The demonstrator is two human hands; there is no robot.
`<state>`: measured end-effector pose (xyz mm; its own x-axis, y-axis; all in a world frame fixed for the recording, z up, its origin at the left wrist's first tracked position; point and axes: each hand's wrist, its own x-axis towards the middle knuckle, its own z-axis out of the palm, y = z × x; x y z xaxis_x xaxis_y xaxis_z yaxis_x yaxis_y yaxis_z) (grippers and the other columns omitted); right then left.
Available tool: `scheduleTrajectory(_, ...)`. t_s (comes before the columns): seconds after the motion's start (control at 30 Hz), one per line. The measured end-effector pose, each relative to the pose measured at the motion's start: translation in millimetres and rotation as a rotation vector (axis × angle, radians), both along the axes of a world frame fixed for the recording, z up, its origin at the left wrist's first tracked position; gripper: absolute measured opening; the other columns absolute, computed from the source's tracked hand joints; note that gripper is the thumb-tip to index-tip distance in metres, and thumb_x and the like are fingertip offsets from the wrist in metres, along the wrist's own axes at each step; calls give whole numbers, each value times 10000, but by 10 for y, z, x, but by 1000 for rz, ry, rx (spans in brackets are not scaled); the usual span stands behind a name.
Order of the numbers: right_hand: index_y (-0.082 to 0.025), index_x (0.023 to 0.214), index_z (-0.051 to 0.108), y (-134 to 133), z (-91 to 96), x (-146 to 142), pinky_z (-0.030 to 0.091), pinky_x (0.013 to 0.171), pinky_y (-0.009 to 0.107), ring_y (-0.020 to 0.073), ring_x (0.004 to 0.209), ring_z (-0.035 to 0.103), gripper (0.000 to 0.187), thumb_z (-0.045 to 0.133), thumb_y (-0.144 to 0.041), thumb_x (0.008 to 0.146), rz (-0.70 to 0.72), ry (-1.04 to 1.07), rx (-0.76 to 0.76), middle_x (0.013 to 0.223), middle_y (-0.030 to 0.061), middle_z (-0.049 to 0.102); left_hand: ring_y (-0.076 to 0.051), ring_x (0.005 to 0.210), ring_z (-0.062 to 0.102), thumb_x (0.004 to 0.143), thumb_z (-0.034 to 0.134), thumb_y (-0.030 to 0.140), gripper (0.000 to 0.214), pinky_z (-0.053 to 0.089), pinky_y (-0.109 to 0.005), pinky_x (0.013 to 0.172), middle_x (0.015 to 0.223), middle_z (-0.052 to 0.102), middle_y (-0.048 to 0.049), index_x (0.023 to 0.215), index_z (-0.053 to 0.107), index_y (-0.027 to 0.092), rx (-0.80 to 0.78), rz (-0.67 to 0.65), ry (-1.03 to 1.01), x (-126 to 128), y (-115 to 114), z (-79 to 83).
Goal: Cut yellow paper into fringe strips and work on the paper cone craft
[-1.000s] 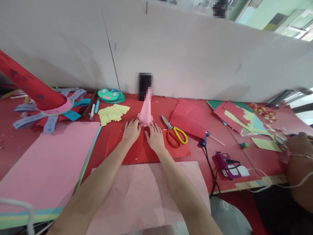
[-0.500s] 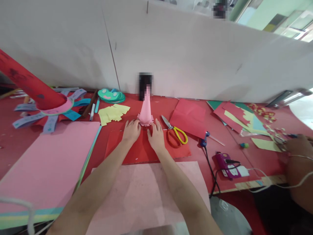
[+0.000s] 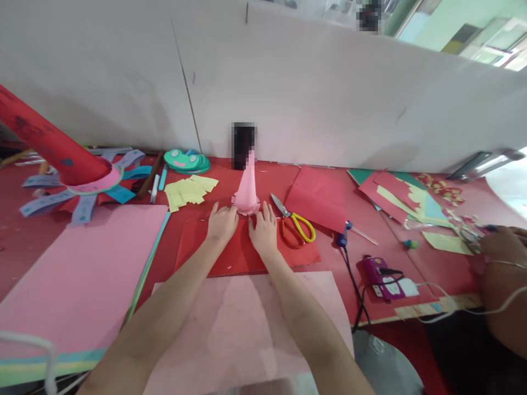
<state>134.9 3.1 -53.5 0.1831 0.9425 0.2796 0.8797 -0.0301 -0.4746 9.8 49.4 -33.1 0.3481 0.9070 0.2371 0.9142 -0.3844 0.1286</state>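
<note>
Where the two forearms meet on the red table, a pink paper cone (image 3: 247,189) stands upright, smooth-sided and narrow, its base cut into small splayed tabs that lie on a flat rectangular red card sheet (image 3: 230,258).

- Left hand (image 3: 222,224): at 8 o'clock of the cone's base, palm down, fingers stretched out flat and close together. The fingertips rest at the base tabs and grip nothing.
- Right hand (image 3: 263,230): at 4 o'clock of the base, likewise flat and spread, fingertips at the tabs, nothing grasped.
- Scissors (image 3: 294,225): metal blades, one yellow and one orange loop handle, lying at 3 o'clock of the right hand, partly on the red card.
- Yellow paper strips (image 3: 189,191): a loose fan of matte rectangular pieces at 10 o'clock of the left hand.
- Folded red paper (image 3: 317,197): a creased sheet at 2 o'clock of the scissors.
- Blue glue gun (image 3: 342,237): corded, at 3 o'clock of the scissors.
- Large pink sheet (image 3: 82,263): broad and smooth, at 8 o'clock of the left hand.
- Pale pink sheet (image 3: 242,323): under both forearms, at 6 o'clock of the red card.
- Big red cone (image 3: 49,142): tilted, with a pink rim and blue and lilac paper strips, at 9 o'clock, well apart.
- Co-worker's hand (image 3: 500,244): at the far 3 o'clock edge, among paper scraps.
</note>
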Motion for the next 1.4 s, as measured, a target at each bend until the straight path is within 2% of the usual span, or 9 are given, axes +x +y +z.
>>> scheduleTrajectory(0.1,-145,1148,585,-7,-9,-1,289,1048,557,306,1370,277,310,446,-230,885,-37,-15,-7,1457,168,360,-194,782,669,829,379,133,315,310,-416,1059,776,718,-80,944,671,159,-2,-5,-10,4,-5,15)
scheduleTrajectory(0.27,-130,1221,555,-1,-24,6,265,1062,558,320,1371,269,374,455,-256,884,-62,-32,-37,1455,188,354,-192,774,671,858,363,159,356,332,-377,1052,796,725,-95,1059,655,133,-20,13,-85,6,-16,38)
scheduleTrajectory(0.37,-117,1252,540,-2,-11,1,256,1076,539,320,1363,286,402,436,-272,897,-66,-49,-56,1461,186,347,-218,1008,629,884,320,177,411,339,-379,1052,1082,681,-145,1200,570,92,15,59,-157,3,-4,13)
scheduleTrajectory(0.43,-116,1272,528,-7,0,-3,254,1080,531,318,1361,293,415,422,-279,905,-63,-62,-69,1466,181,341,-250,1222,496,900,311,224,459,315,-417,1073,1309,546,-165,1298,478,71,23,83,-167,5,8,-20)
scheduleTrajectory(0.53,-113,1294,512,-12,4,-5,251,1086,516,317,1362,292,433,407,-293,915,-59,-75,-81,1474,176,329,-276,1365,305,915,289,297,520,236,-496,1109,1457,373,-152,1375,384,74,-60,70,-119,18,18,-67)
scheduleTrajectory(0.8,-120,1308,498,-1,0,-2,250,1081,517,305,1354,306,443,394,-297,915,-57,-60,-73,1460,178,353,-267,1396,236,930,248,348,548,161,-528,1132,1475,342,-142,1388,380,79,-233,48,-29,36,7,-52)
scheduleTrajectory(0.93,-125,1233,560,-7,57,6,258,1082,511,280,1346,326,391,379,-278,922,-74,-26,-9,1444,166,385,-289,1390,245,924,285,359,544,170,-547,1123,1471,344,-154,1386,391,92,-227,41,-33,30,11,-68)
scheduleTrajectory(1.07,-166,1138,630,-27,99,-8,256,1096,472,248,1329,356,343,375,-258,928,-8,-31,66,1394,120,464,-296,1380,267,923,290,367,546,177,-553,1116,1460,359,-165,1374,402,80,-208,32,-53,21,21,-106)
scheduleTrajectory(1.4,-172,1140,636,-33,45,-18,230,1087,533,291,1354,305,334,412,-271,913,-38,-45,-3,1429,143,413,-286,1341,341,924,293,331,487,177,-554,1113,1390,464,-164,1313,481,105,-135,16,-97,14,23,-112)
